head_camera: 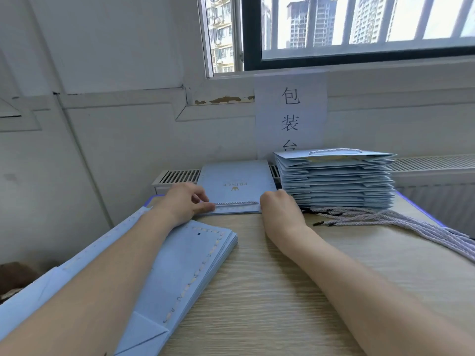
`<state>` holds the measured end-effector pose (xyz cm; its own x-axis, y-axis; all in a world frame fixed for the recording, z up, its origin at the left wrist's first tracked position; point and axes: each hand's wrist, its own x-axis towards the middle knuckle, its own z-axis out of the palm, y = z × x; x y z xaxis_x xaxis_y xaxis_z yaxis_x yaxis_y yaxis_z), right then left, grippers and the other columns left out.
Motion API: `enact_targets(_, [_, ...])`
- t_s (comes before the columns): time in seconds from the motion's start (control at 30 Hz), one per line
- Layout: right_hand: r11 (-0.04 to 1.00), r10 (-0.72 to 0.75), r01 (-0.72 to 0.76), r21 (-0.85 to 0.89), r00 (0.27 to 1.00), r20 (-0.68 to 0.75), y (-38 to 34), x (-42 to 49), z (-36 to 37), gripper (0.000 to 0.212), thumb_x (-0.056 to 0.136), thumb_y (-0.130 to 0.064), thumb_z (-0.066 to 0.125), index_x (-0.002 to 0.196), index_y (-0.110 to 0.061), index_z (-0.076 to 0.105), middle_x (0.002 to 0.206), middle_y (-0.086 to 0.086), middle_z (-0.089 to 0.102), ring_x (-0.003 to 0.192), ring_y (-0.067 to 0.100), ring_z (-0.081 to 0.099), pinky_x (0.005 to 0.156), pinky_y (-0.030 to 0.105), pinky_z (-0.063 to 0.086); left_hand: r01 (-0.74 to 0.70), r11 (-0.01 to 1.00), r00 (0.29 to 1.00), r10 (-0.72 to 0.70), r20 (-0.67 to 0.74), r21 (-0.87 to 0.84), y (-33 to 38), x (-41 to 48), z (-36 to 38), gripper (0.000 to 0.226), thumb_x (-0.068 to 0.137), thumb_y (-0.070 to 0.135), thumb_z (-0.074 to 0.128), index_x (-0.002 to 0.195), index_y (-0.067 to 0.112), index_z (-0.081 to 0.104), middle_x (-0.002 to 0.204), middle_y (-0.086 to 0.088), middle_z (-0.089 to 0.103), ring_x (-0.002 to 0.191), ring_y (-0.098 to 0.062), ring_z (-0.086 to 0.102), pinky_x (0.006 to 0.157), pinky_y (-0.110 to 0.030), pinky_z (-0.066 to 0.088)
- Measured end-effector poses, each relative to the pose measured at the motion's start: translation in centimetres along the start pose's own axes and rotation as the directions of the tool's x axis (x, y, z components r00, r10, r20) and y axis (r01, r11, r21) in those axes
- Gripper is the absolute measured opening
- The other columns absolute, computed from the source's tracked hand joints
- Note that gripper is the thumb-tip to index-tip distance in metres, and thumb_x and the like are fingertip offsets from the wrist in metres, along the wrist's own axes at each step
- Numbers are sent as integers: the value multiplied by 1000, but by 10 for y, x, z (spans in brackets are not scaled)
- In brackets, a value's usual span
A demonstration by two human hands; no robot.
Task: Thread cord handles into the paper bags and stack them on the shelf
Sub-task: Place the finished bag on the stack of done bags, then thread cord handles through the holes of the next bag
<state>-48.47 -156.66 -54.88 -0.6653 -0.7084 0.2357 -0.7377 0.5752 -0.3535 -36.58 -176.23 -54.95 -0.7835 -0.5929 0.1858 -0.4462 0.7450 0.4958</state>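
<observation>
Your left hand (185, 201) pinches one end of the cord handle (236, 203); your right hand (279, 205) grips the other, atop the blue paper bag (237, 186).

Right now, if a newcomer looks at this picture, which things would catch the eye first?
The left hand and right hand sit at the ends of a white cord handle on a flat light-blue paper bag, centre back. Next comes the tall stack of bags just right of it, and the bundle of loose cords in front of that stack.
</observation>
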Motion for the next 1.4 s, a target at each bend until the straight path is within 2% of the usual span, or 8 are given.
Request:
enact_targets(0.23, [998,-49,48,-46,999,-13,5,-2,1,35,81,18,38,64,-11,29,70,5,31,60,21,32,47,29,20,63,996,998,-62,23,-66,-1,-1,-7,26,78,55,75,75,29,77,71,15,68,71,-2,61,63,-22,43])
enact_targets(0.33, [997,-65,63,-43,997,-34,5,-1,-3,35,77,20,40,62,-10,30,66,6,32,55,20,29,45,30,19,31,999,999,-33,-34,-36,7,1,-9,71,73,81,53,57,12,54,49,10,40,47,-8,34,53,-28,26])
enact_targets(0.43, [997,-75,74,-17,995,-61,7,1,0,34,80,18,43,62,-9,34,66,7,37,59,25,39,45,30,25,-60,998,994,59,-94,-7,17,3,-20,108,61,100,30,74,-1,67,54,10,50,57,-18,47,59,-33,38])
enact_targets(0.8, [976,-145,173,134,970,-197,2,-5,-7,28,89,1,54,104,-14,73,96,8,71,85,27,63,68,32,49,-143,981,967,166,-192,128,104,-117,-101,66,77,84,48,111,30,68,127,16,57,117,-4,52,96,-27,39])
enact_targets(0.93, [872,-290,257,415,957,16,-13,-26,-18,59,88,7,41,127,-31,66,91,2,69,70,-2,59,63,21,47,72,958,948,21,-317,279,70,-251,-54,97,58,103,28,130,43,57,151,17,38,139,-18,41,103,-42,42])
enact_targets(1.1, [871,-426,305,386,859,283,-24,-53,-22,79,86,9,36,130,-52,58,122,-14,62,88,13,65,70,25,52,57,834,978,62,-197,549,13,-312,-14,75,87,72,47,152,49,18,166,4,-11,131,-53,44,77,-67,54])
enact_targets(1.23, [868,-437,355,347,878,194,-22,-65,-16,60,92,3,45,132,-39,62,144,-12,54,122,9,56,88,13,39,138,947,944,-37,-328,291,15,-310,-12,71,81,89,26,138,49,41,143,-5,53,121,-50,54,78,-69,49])
enact_targets(1.4, [828,-480,425,365,874,71,-15,-74,-11,40,94,-6,65,126,-29,68,135,-15,60,105,0,57,86,9,37,49,984,940,13,-341,172,-32,-305,-32,72,71,94,39,138,68,32,152,31,31,144,-14,29,107,-58,32])
